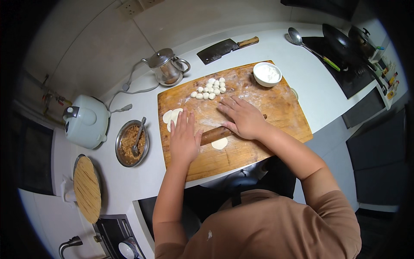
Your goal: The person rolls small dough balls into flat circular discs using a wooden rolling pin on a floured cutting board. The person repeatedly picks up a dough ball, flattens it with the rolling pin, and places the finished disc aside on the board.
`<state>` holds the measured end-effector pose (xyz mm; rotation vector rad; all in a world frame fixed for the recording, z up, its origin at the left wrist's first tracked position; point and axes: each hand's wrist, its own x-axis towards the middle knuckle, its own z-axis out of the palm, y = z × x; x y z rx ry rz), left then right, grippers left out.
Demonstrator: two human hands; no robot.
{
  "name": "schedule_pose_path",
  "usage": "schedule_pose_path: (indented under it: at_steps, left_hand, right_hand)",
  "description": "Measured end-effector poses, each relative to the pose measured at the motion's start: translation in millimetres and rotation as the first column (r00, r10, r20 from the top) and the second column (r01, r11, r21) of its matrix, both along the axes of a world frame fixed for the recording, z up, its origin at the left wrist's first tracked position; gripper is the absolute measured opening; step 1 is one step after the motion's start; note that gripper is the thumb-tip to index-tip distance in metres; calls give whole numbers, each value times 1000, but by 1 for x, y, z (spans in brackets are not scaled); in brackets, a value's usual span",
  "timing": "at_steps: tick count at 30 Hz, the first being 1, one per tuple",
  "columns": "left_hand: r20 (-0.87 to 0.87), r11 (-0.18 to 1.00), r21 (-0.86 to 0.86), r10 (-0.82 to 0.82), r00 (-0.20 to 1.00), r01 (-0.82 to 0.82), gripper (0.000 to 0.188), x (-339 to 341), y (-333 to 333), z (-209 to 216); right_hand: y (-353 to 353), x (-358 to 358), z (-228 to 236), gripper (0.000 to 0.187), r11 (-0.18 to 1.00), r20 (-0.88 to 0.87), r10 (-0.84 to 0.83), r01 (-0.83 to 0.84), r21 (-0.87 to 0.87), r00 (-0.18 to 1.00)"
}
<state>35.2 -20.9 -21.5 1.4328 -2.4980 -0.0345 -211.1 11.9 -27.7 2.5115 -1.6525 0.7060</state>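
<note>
A brown wooden rolling pin (216, 135) lies across the floured cutting board (267, 138). My left hand (185, 137) rests over its left end, fingers stretched out flat. Over the right part of the pin lies my right hand (243, 117), palm down with fingers spread. A small round dough wrapper (219, 143) shows just below the pin. Several rolled wrappers (173, 116) overlap on the board beside my left fingertips, partly hidden by them. Beyond my hands sits a cluster of small dough balls (209, 90). A white bowl of flour (267, 74) stands at the board's far right corner.
Left of the board is a metal bowl of filling (129, 143) with a spoon. A metal kettle (166, 68) and a cleaver (220, 49) lie behind. Farther left are a pale appliance (87, 122) and a round slatted tray (87, 188). A skimmer (296, 36) and stove are at right.
</note>
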Motion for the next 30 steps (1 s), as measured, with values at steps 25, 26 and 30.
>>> schedule_pose_path:
  at_steps: [25, 26, 30]
  left_hand:
    - [-275, 893, 272, -286, 918, 360, 42, 22, 39, 22]
    - [-289, 882, 273, -304, 908, 383, 38, 11, 32, 24]
    - [-324, 742, 502, -315, 892, 444, 28, -26, 5, 32]
  right_hand:
    - [85, 0, 4, 53, 978, 157, 161, -178, 104, 974]
    - [85, 0, 4, 50, 982, 164, 149, -165, 94, 975]
    - [88, 5, -3, 39, 993, 168, 113, -117, 11, 979]
